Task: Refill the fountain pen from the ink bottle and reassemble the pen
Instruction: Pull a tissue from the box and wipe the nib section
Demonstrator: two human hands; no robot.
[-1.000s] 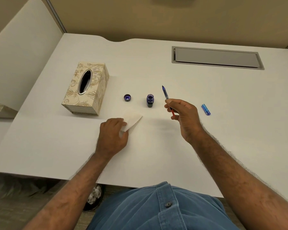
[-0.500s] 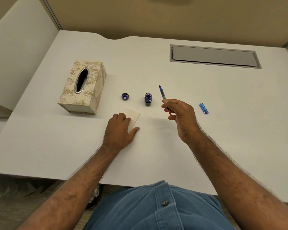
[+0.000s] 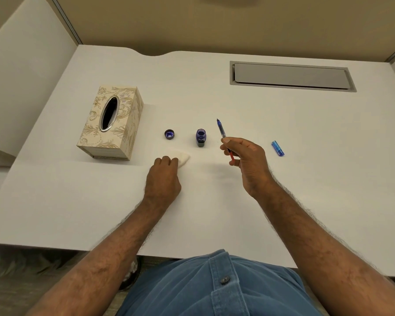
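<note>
Pinched between thumb and fingertips of the right hand [image 3: 249,160]: the fountain pen [image 3: 221,131], raised off the desk [image 3: 306,133], nib aimed up and away, red end poking out below the fingers. Just left of that grip, open and upright, the ink bottle [image 3: 201,137], close to the pen but not touching. Further left again, the bottle cap [image 3: 170,134], lying inside-up with blue ink showing. Right of the pen hand, well apart, the blue pen barrel [image 3: 278,148], flat on the desk. Over on the other side, left hand [image 3: 163,176] knuckles up, fingers curled down onto a white tissue [image 3: 183,158], gathering it against the desk; tissue bunched and peeking out past the fingertips. Beyond and left of that hand, a patterned tissue box [image 3: 111,124]. Far back, right of both hands, a grey cable hatch [image 3: 291,76] set into the desk.
</note>
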